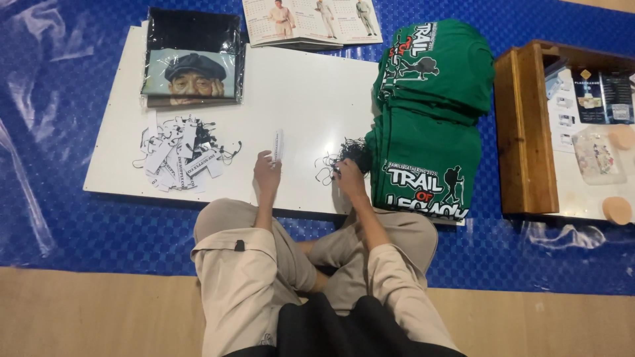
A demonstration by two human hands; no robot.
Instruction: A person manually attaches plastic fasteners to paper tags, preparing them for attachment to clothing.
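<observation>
Grip: left hand [267,173] pinches a small stack of white tags [278,145], held upright on the white board [311,92]; right hand [346,177] closed on a black string from the string pile [350,153].
Advice: judged best to draw one string clear before threading.
Finished tags: loose heap [182,153], well left.
Green shirts [430,119]: stacked just right of the strings.
Wooden box [526,132]: far right.

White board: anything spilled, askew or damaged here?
Nothing looks damaged. The white tags lie in a loose, jumbled heap left on the white board, and the black strings sit tangled by the right hand. The left hand holds a small stack of tags upright. The green shirts are stacked slightly unevenly.
</observation>
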